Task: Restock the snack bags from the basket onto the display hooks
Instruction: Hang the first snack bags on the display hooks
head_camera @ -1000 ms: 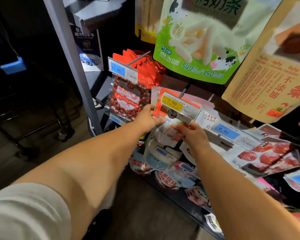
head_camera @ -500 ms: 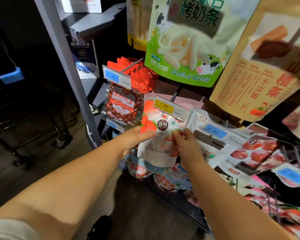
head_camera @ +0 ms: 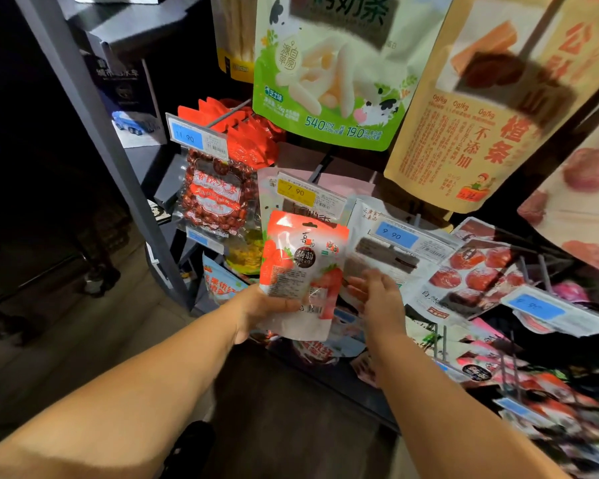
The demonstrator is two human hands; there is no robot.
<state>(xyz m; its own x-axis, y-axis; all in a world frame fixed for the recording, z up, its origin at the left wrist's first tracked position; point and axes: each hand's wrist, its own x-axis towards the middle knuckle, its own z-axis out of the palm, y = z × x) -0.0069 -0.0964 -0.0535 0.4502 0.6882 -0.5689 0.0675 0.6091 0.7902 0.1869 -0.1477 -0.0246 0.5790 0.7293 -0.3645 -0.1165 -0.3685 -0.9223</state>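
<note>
Left fingers [head_camera: 286,305] grip strawberry bag [head_camera: 301,264]; right fingers [head_camera: 363,286] spread.

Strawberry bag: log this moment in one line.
left hand: grips strawberry bag | right hand: beside it, holds nothing | strawberry bag: below yellow tag

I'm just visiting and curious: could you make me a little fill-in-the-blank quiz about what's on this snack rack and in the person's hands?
1. The left hand grips a red-and-white plastic snack pouch printed with ___.
2. The yellow price tag just above that pouch reads ___.
3. The blue price tag in front of the clear bag of red dates reads ___.
4. The large green-and-white bag hanging overhead shows a cartoon ___.
Missing words: strawberries; 7.90; 11.90; cow.
</note>
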